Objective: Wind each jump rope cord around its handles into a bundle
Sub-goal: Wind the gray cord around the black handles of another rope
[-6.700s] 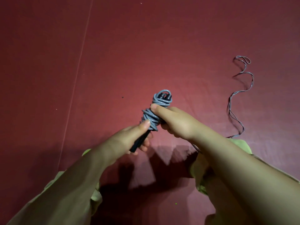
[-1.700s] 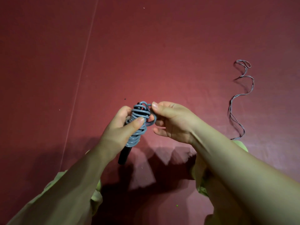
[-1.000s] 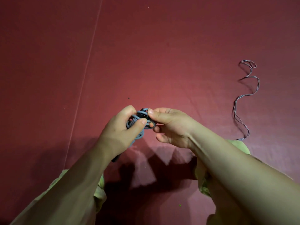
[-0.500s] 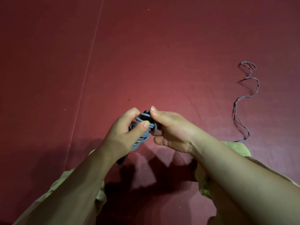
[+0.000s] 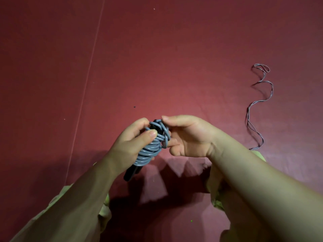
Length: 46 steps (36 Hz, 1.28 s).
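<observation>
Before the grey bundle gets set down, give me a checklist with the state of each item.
1. Left hand grips the grey bundle round its coils: ok.
2. Right hand pinches the top loops of the cord: ok.
3. Loose cord end tucked in so the coils cannot unwind: cannot tell, the fingers hide it.
4. Black handles stick out below the coils, held together: ok.
5. No grey cord trailing from the bundle: ok, none shows.
6. Second rope wound: not ok, it lies loose and wavy on the red surface to the right.
</observation>
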### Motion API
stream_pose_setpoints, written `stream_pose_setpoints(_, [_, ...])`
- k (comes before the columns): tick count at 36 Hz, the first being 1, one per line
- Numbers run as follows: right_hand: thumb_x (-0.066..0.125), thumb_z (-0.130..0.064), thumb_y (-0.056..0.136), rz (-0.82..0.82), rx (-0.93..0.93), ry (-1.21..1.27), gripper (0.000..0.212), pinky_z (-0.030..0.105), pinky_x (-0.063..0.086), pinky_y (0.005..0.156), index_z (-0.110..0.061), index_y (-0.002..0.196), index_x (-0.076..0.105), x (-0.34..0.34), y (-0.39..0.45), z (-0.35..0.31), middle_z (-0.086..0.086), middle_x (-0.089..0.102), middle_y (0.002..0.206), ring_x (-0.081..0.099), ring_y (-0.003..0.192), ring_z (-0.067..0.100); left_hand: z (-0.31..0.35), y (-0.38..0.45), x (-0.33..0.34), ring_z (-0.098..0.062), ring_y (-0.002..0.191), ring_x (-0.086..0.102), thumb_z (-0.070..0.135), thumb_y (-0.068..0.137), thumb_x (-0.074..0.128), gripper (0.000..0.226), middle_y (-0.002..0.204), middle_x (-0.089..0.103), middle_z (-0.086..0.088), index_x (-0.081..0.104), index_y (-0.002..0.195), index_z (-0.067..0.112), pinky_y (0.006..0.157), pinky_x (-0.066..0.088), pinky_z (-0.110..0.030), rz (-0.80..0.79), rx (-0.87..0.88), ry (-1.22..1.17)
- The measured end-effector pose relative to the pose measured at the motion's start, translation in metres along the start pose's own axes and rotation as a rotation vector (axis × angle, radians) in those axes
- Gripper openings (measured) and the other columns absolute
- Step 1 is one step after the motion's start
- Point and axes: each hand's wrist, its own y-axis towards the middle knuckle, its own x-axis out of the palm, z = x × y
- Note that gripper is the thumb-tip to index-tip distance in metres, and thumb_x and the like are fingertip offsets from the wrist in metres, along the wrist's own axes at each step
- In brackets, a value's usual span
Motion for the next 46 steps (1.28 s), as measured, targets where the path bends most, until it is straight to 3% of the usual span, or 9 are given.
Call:
stream_pose_setpoints(6, [0.086, -0.027, 0.055, -0.071, 0.056, 0.196, 0.044, 0.013, 0.025, 0.038, -0.014, 0.091, 0.063, -0.005, -0.001, 0.003, -0.003, 0.039, 0.073, 0.037, 0.046, 0.004, -0.004, 0.002, 0.001, -0.037, 0.068, 0.055, 0.04, 0.067, 0.063, 0.061, 0.096, 0.05, -0.048, 0.038, 0.093, -0.01, 0.049, 0.05, -0.034, -0.019, 0.029, -0.026])
stream_pose_setpoints(13, [0.092, -0.028, 0.04, 0.081, 0.103, 0.195, 0.039, 0.014, 0.027, 0.034, -0.013, 0.068, 0.069, -0.007, 0.0, 0.015, -0.001, 0.046, 0.078, 0.027, 0.061, 0.005, -0.017, 0.002, -0.005, -0.02, 0.072, 0.048, 0.046, 0.074, 0.057, 0.026, 0.079, 0.049, -0.009, 0.05, 0.081, 0.021, 0.07, 0.041, -0.039, 0.006, 0.246, 0.468])
stream_pose_setpoints(17, [0.063, -0.035, 0.073, 0.324, -0.008, 0.193, 0.023, 0.012, 0.021, 0.035, -0.019, 0.056, 0.059, 0.004, -0.006, 0.023, -0.004, 0.04, 0.071, 0.032, 0.047, 0.004, -0.019, 0.0, -0.003, -0.021, 0.08, 0.051, 0.042, 0.076, 0.057, 0.011, 0.085, 0.051, -0.006, 0.047, 0.079, 0.037, 0.076, 0.042, -0.043, -0.023, 0.318, 0.574])
stream_pose_setpoints(21, [0.046, -0.03, 0.098, 0.535, -0.342, 0.074, 0.033, 0.019, 0.022, 0.043, -0.017, 0.068, 0.05, 0.016, -0.014, 0.036, 0.001, 0.036, 0.058, 0.029, 0.048, 0.011, -0.016, -0.013, 0.017, -0.022, 0.069, 0.049, 0.046, 0.071, 0.061, 0.026, 0.075, 0.053, -0.022, 0.054, 0.08, 0.022, 0.067, 0.044, -0.047, 0.018, 0.135, 0.3])
stream_pose_setpoints(23, [0.045, -0.03, 0.099, 0.543, -0.468, -0.016, 0.033, 0.026, 0.022, 0.05, -0.014, 0.071, 0.052, 0.022, -0.023, 0.039, 0.004, 0.038, 0.059, 0.03, 0.051, 0.014, -0.011, -0.02, 0.031, -0.02, 0.061, 0.048, 0.043, 0.071, 0.063, 0.021, 0.065, 0.052, -0.012, 0.056, 0.073, 0.024, 0.06, 0.042, -0.042, 0.026, 0.035, 0.116])
stream_pose_setpoints(29, [0.047, -0.044, 0.095, 0.639, -0.58, -0.216, 0.035, 0.024, 0.035, 0.055, -0.014, 0.1, 0.064, 0.033, -0.075, 0.05, -0.002, 0.056, 0.074, 0.049, 0.06, 0.008, 0.015, -0.039, 0.085, -0.019, 0.053, 0.055, 0.024, 0.091, 0.058, 0.017, 0.069, 0.057, -0.01, 0.053, 0.082, 0.011, 0.049, 0.048, -0.031, 0.196, 0.04, -0.134])
stream_pose_setpoints(34, [0.043, -0.031, 0.098, 0.834, -0.751, -0.135, 0.024, 0.028, 0.041, 0.069, -0.017, 0.093, 0.062, 0.047, -0.144, 0.076, -0.003, 0.06, 0.086, 0.055, 0.077, 0.012, 0.049, -0.041, 0.148, -0.024, 0.075, 0.055, 0.034, 0.088, 0.06, 0.023, 0.08, 0.057, -0.015, 0.057, 0.083, 0.011, 0.07, 0.043, -0.038, 0.355, 0.139, -0.211])
stream_pose_setpoints(41, [0.044, -0.052, 0.089, 0.865, -0.899, -0.05, 0.048, 0.028, 0.049, 0.074, -0.016, 0.11, 0.067, 0.019, -0.256, 0.126, 0.002, 0.071, 0.103, 0.065, 0.09, 0.013, 0.064, -0.055, 0.285, -0.02, 0.075, 0.058, 0.032, 0.094, 0.055, 0.031, 0.08, 0.062, -0.01, 0.061, 0.091, 0.002, 0.07, 0.046, -0.034, 0.114, 0.135, -0.101])
stream_pose_setpoints(46, [0.053, -0.036, 0.095, 1.011, -0.966, 0.091, 0.025, 0.025, 0.049, 0.064, -0.015, 0.1, 0.064, -0.023, -0.322, 0.165, 0.003, 0.068, 0.09, 0.062, 0.081, 0.015, 0.031, -0.065, 0.382, -0.015, 0.079, 0.06, 0.029, 0.098, 0.049, 0.017, 0.083, 0.064, 0.0, 0.058, 0.091, 0.016, 0.074, 0.048, -0.029, -0.084, 0.029, 0.035])
